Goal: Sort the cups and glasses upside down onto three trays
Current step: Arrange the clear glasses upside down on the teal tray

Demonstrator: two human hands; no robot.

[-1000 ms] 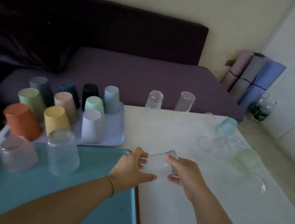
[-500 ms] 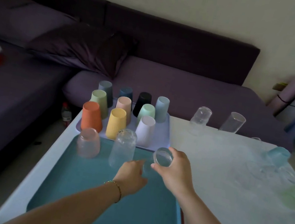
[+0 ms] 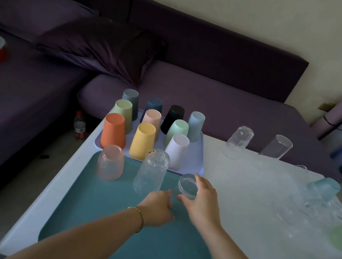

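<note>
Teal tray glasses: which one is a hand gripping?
The short clear glass rightmost in the row, base up, gripped by the right hand; the pinkish glass and tall clear glass stand free.

Clear glass [image 3: 188,186] base-up over teal tray [image 3: 105,220].
Pinkish glass [image 3: 111,162], tall glass [image 3: 151,172] inverted on it; ten inverted cups [image 3: 142,140] on lilac tray [image 3: 195,156].
</note>
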